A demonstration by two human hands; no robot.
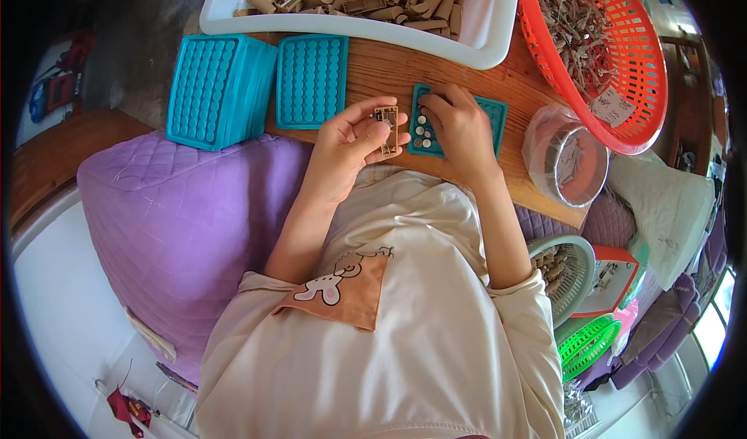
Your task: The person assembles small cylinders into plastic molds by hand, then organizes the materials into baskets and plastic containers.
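Observation:
My left hand (354, 137) holds a small tan rectangular frame piece (387, 124) between thumb and fingers, just left of a teal dimpled tray (496, 113) on the wooden board. My right hand (459, 124) rests on that tray, fingertips pressing near its upper left corner. A few small white and dark round pieces (422, 131) sit in the tray's left pockets. Most of the tray is hidden under my right hand.
A stack of teal trays (214, 89) and a single teal tray (311, 81) lie left on the wooden board (389, 69). A white tub (490, 30) of tan pieces is behind, a red basket (634, 57) at right, a plastic-wrapped container (568, 159) beside it, a purple cushion (179, 221) at left.

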